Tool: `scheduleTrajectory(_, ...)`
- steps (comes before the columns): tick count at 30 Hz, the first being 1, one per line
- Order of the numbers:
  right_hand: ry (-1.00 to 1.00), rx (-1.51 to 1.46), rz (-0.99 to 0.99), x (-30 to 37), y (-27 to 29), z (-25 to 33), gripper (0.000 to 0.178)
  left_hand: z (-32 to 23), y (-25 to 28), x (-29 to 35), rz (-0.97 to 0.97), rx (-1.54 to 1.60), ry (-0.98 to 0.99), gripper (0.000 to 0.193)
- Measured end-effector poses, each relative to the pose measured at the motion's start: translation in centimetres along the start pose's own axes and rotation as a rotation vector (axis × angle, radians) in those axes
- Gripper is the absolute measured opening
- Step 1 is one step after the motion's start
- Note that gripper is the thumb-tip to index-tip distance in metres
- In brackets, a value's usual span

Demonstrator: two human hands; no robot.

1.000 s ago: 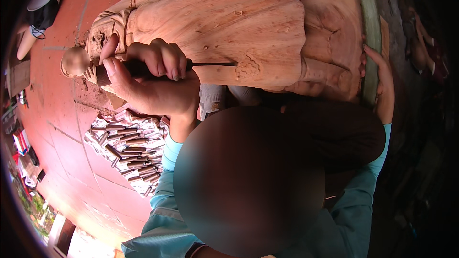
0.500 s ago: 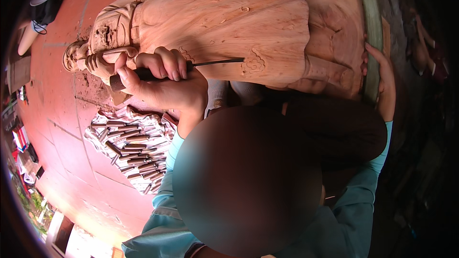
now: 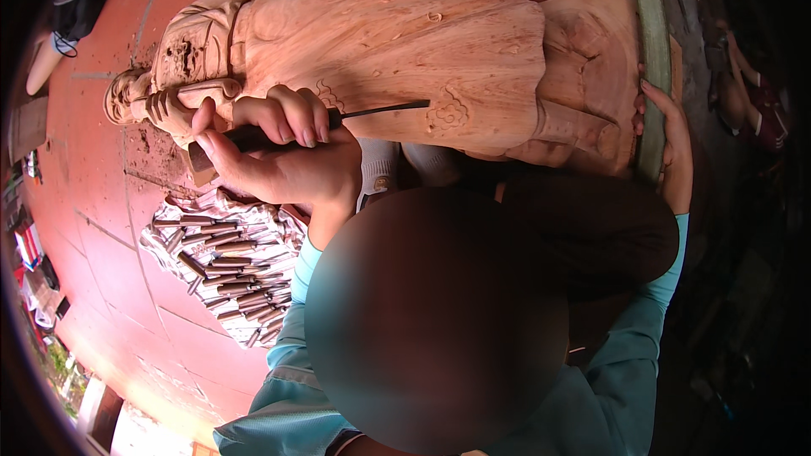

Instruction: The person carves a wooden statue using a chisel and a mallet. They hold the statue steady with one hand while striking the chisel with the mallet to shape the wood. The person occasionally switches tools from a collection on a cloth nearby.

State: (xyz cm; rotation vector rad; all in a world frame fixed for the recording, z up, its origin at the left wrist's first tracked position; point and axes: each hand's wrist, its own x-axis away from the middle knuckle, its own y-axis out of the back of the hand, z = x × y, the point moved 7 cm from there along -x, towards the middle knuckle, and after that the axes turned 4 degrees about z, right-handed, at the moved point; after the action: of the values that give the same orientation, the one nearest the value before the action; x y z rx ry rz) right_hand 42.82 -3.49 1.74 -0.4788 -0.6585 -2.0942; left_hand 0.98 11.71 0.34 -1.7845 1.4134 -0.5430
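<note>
A carved wooden statue of a robed figure [image 3: 380,42] lies on its back across the view, head at the left and base at the right. My left hand [image 3: 283,152] is closed round the dark handle of a carving chisel [image 3: 384,110]. Its thin blade points right, with the tip beside a flower carved in the robe [image 3: 449,114]; whether it touches the wood I cannot tell. My right hand [image 3: 673,139] grips a greenish wooden bar [image 3: 652,51] along the statue's base, fingers curled over its inner edge.
Several dark-handled carving tools [image 3: 236,266] lie on a striped cloth [image 3: 160,241] at the left, on red floor tiles [image 3: 101,279]. Wood chips are scattered near the statue's head. A person's leg [image 3: 42,67] shows at the far left, and a person's foot [image 3: 770,122] at the right.
The left-hand part of the scene has shifted slightly left in view. My left hand and the chisel have moved very little, and both hands keep their hold.
</note>
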Motion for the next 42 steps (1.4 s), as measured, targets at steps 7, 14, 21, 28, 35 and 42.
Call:
scheduleTrajectory(7,-0.014,-0.011,0.004,-0.3,0.2,-0.1,0.045,-1.1,-0.7,1.8,0.117,-0.021,-0.076,0.029)
scheduleTrajectory(14,-0.006,0.008,0.005,-0.4,0.4,0.0,0.046,-0.8,1.0,1.8,-0.167,0.146,0.022,0.026)
scheduleTrajectory(21,-0.019,0.000,0.002,-0.3,0.2,-0.1,0.046,-1.0,1.2,0.7,-0.036,0.008,-0.030,0.029)
scheduleTrajectory(28,0.005,-0.019,0.000,-0.2,0.0,0.0,0.043,-1.1,0.1,2.0,0.068,0.034,-0.072,0.030)
scheduleTrajectory(35,-0.036,0.030,0.005,-0.2,0.3,0.0,0.047,-1.2,1.2,-0.6,0.083,0.055,-0.007,0.036)
scheduleTrajectory(42,-0.021,0.019,0.025,-0.4,0.3,-0.2,0.046,-0.6,0.2,-0.4,0.177,0.030,0.019,0.036)
